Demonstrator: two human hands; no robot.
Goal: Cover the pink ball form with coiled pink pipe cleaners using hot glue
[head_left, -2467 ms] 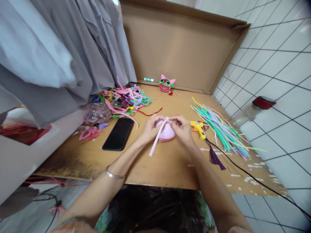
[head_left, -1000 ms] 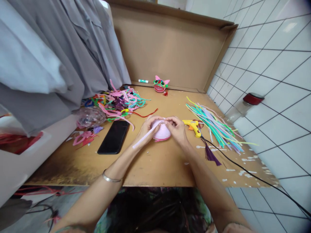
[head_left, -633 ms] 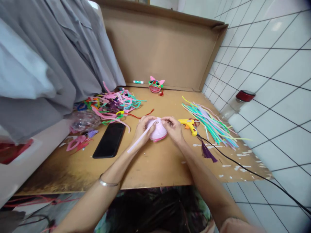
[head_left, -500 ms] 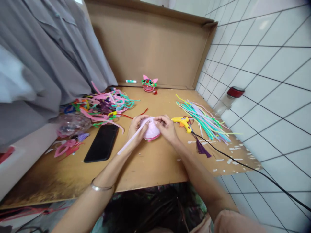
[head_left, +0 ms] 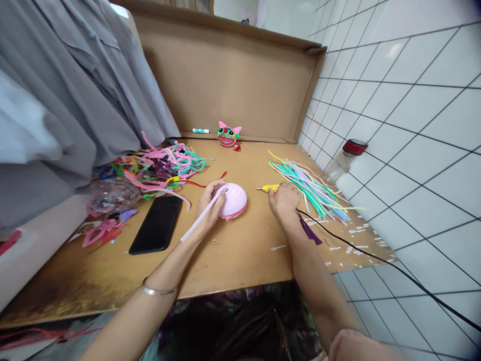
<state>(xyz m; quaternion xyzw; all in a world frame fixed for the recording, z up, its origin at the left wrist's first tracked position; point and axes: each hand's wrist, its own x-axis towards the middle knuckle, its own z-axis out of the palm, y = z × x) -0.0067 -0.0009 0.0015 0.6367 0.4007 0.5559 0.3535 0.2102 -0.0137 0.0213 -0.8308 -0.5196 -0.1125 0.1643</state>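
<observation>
My left hand (head_left: 211,204) is closed on a round lilac dome (head_left: 235,199) of coiled pipe cleaner with a pink edge along its lower side. A loose lilac pipe cleaner end (head_left: 199,220) runs from the coil's top down over that hand. To the right, my right hand (head_left: 284,199) lies over the yellow glue gun (head_left: 269,188), fingers wrapped round its body. Its metal nozzle points left, toward the dome, and the grip is hidden under my palm. A purple tassel (head_left: 310,229) lies beside my right wrist.
Bundled pipe cleaners (head_left: 311,188) lie at the right; a tangled pile (head_left: 165,163) sits at the left behind a black phone (head_left: 156,224). At the back stand a small animal-face ornament (head_left: 227,134) and a marker (head_left: 201,131). The gun's black cord (head_left: 361,246) trails right, below a red-lidded jar (head_left: 355,147).
My right hand has left the lilac dome and moved right onto the glue gun. My left hand still holds the dome, which shows more fully.
</observation>
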